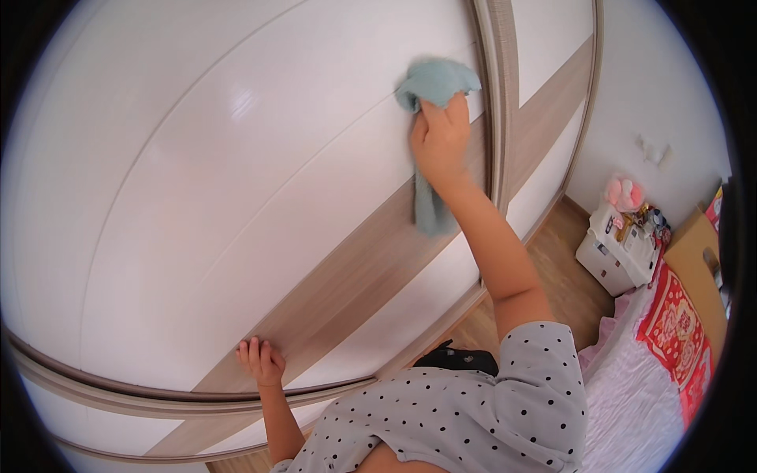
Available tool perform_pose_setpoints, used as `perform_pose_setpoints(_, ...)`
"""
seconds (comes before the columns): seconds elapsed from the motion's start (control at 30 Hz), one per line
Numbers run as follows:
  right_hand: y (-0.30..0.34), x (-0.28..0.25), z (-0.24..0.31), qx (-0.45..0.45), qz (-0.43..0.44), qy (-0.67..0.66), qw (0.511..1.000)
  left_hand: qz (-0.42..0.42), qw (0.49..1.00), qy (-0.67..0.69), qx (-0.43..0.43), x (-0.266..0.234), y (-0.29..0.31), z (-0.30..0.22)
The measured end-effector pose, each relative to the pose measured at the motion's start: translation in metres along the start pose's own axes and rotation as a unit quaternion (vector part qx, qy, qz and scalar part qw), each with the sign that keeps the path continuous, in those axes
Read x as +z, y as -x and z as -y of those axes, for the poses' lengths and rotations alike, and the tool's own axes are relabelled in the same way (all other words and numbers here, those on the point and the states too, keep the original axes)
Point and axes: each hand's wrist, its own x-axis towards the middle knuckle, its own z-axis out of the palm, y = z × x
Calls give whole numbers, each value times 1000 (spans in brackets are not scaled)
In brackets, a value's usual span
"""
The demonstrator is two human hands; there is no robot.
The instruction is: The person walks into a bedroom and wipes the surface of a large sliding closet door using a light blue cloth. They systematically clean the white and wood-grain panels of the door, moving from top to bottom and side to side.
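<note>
A large white wardrobe door (236, 173) with a wood-grain band (339, 280) fills the left and middle of the view. High on it, close to the door's right frame, my right hand (443, 142) grips a blue-green cloth (438, 80) against the white panel. One end of the cloth hangs below the wrist, over the wood-grain band. My left hand (261, 361) rests on the band near the door's left edge, fingers stretched against the surface and holding nothing.
Another wardrobe door (552, 47) stands beyond the frame on the right. A white storage box (619, 251) with a pink plush item on top stands by the wall. A bed (631, 402) with a red patterned pillow (676, 319) is at right. A black bag (457, 359) lies low near my body.
</note>
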Motion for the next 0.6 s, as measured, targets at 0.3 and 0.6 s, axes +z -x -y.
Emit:
perform_pose_setpoints(0.3,-10,-11,-23,83,43,56,994,-12,999,-46,-9,-8,27,17)
perform_pose_setpoints(0.6,-31,-29,-6,163,120,131,971,-14,996,-86,-20,-21,43,28)
